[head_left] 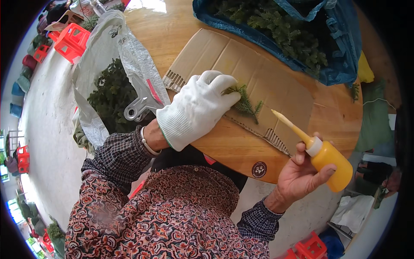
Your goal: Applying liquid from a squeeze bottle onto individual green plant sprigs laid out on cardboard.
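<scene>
The gloved left hand [198, 105] lies curled over the stem end of a small green fir sprig [246, 102], pinning it flat to the cardboard sheet [276, 82] on the round wooden desk [233, 151]; it should probably keep that pressure so the sprig cannot roll. The bare right hand [302, 175] is closed around an orange squeeze bottle [330, 164], whose slim nozzle tilts toward the short, flat, feathery sprig and would best meet it gently.

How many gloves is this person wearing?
1. A white knitted glove covers the left hand, which presses a small green fir sprig onto the flat brown cardboard sheet. The right hand is bare, holding an orange squeeze bottle.
</scene>
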